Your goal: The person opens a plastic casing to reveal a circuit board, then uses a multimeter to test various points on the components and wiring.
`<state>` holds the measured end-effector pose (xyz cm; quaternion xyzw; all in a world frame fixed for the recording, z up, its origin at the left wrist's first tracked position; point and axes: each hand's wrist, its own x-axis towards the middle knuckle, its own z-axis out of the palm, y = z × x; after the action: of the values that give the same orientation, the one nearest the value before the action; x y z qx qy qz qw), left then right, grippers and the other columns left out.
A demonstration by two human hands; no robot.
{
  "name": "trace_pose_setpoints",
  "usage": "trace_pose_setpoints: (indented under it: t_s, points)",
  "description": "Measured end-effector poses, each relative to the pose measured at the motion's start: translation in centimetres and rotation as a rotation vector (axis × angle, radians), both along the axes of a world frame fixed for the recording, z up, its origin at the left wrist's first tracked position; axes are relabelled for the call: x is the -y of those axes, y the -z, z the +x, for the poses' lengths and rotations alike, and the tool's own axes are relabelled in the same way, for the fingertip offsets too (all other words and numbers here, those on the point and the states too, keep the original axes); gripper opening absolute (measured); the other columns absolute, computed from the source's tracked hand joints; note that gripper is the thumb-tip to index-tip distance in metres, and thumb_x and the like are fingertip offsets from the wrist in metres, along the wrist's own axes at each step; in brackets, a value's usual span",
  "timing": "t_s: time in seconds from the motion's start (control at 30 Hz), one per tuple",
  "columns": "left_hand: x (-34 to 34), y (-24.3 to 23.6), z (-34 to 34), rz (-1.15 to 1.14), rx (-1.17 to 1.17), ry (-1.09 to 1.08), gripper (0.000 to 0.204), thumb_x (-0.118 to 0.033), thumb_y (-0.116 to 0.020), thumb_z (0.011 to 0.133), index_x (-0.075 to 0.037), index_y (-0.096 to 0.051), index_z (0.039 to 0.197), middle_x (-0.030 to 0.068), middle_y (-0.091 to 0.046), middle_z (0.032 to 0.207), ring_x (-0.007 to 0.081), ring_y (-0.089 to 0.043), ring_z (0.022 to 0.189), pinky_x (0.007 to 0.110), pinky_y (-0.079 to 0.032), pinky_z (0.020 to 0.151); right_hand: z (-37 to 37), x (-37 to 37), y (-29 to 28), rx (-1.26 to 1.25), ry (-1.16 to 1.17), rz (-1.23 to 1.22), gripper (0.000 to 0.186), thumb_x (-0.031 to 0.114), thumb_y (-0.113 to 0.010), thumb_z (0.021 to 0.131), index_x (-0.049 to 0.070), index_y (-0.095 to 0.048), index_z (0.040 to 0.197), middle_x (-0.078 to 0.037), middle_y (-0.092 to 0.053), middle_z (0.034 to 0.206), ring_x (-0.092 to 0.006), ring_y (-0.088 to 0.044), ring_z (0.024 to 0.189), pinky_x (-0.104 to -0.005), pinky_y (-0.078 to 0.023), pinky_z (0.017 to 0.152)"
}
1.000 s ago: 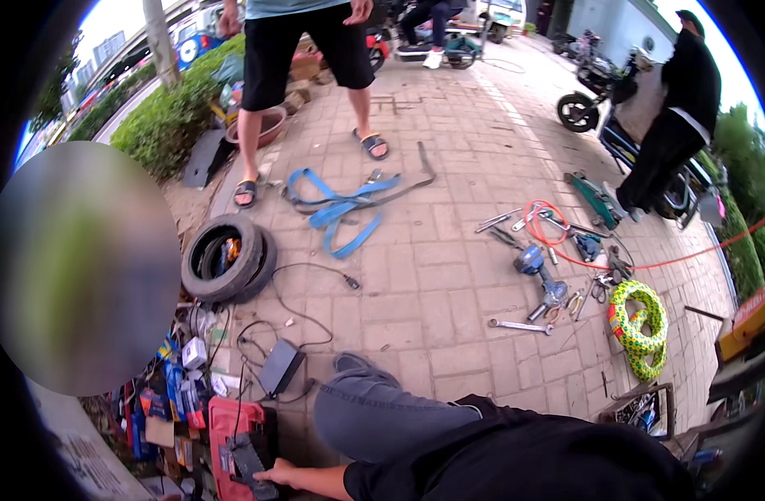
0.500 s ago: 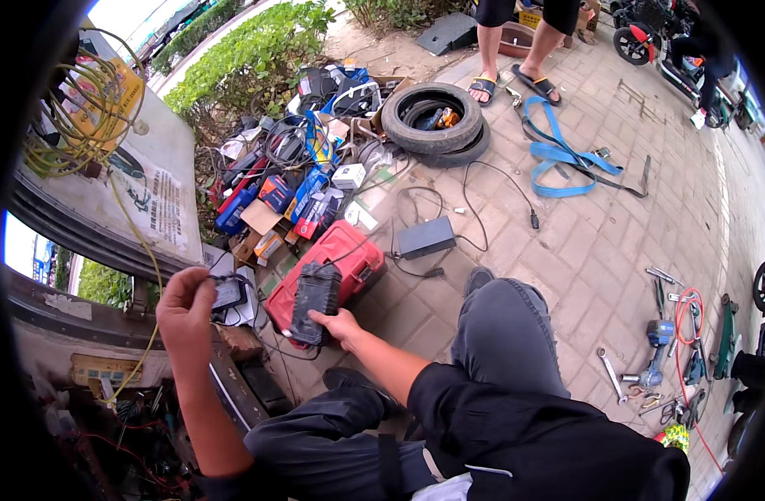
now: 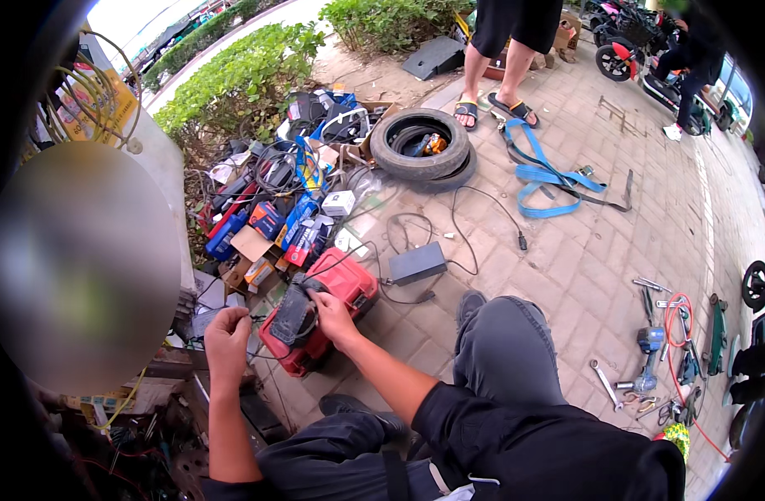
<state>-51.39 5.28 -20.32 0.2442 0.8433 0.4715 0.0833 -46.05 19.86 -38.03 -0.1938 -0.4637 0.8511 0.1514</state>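
A dusty black box-shaped device (image 3: pixel 292 324), ribbed along its body, rests on the red plastic case (image 3: pixel 349 280) on the paving. My right hand (image 3: pixel 334 317) is closed over its right end, with a loop of dark cable by the fingers. Just left of the case, my left hand (image 3: pixel 227 338) is raised with thumb and fingers pinched together on a thin black cable. The cable's far end is hard to make out. Beyond the case lies a black power adapter (image 3: pixel 417 262) with its cord on the bricks.
A heap of boxes and cables (image 3: pixel 274 200) lies behind the case. Past it are two stacked tyres (image 3: pixel 382 163), a blue strap (image 3: pixel 549 179) and a standing person's sandalled feet (image 3: pixel 491 108). To the right lie a wrench (image 3: pixel 606 384) and a power tool (image 3: pixel 648 359). A blurred patch covers the far left.
My left hand has moved right and down, nearer the case. The black device has tilted on the case, and my right hand has shifted up to its end. The view has turned slightly.
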Motion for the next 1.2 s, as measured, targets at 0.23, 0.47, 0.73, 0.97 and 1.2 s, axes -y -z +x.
trace_pose_setpoints:
  t_s: [0.23,0.47,0.73,0.97,1.2]
  points:
    - [-4.3,1.6,0.9,0.041,0.152,0.088,0.012,-0.002,-0.062,0.086,0.004,-0.065,0.096,0.0013,-0.063,0.078,0.0068,-0.054,0.067,0.022,-0.044,0.060,5.0,-5.0,-9.6,-0.175,-0.435,0.514,0.042,0.028,-0.068,0.089,0.002,-0.062,0.121,-0.006,-0.066,0.097,-0.0082,-0.056,0.072,-0.0257,-0.048,0.059]
    - [-6.1,-0.7,3.8,-0.075,0.054,0.274,0.022,-0.004,-0.062,0.088,0.004,-0.064,0.108,0.0095,-0.066,0.099,0.0151,-0.063,0.084,0.028,-0.051,0.075,5.0,-13.7,-11.2,-0.061,-0.300,0.448,0.015,0.012,-0.071,0.081,0.000,-0.070,0.090,-0.004,-0.068,0.072,-0.0118,-0.063,0.060,-0.0259,-0.052,0.055]
    - [-8.6,-13.8,18.9,-0.138,-0.832,0.821,0.024,-0.005,-0.069,0.069,-0.004,-0.067,0.093,0.0112,-0.066,0.093,0.0298,-0.064,0.086,0.040,-0.050,0.078,4.4,-24.7,-16.8,-0.208,0.223,0.030,0.050,0.032,-0.058,0.097,0.002,-0.042,0.134,-0.017,-0.051,0.132,-0.0267,-0.064,0.098,-0.0389,-0.056,0.073]
    - [-7.6,-11.7,22.8,0.284,-1.020,0.600,0.014,-0.010,-0.065,0.071,-0.007,-0.069,0.084,0.0061,-0.064,0.089,0.0218,-0.063,0.084,0.039,-0.053,0.078,3.3,-14.3,-5.4,0.052,-0.039,0.326,0.047,0.031,-0.068,0.089,-0.003,-0.058,0.120,-0.010,-0.066,0.100,-0.0159,-0.066,0.075,-0.0287,-0.052,0.060]
    - [-5.8,-8.3,22.1,-0.252,-0.647,1.035,0.014,-0.018,-0.060,0.074,-0.008,-0.063,0.084,0.0046,-0.058,0.082,0.0212,-0.060,0.083,0.033,-0.047,0.075,5.1,-13.2,1.8,0.236,-0.027,0.379,0.031,0.027,-0.067,0.089,-0.003,-0.067,0.099,-0.008,-0.066,0.085,-0.0128,-0.063,0.069,-0.0276,-0.050,0.058]
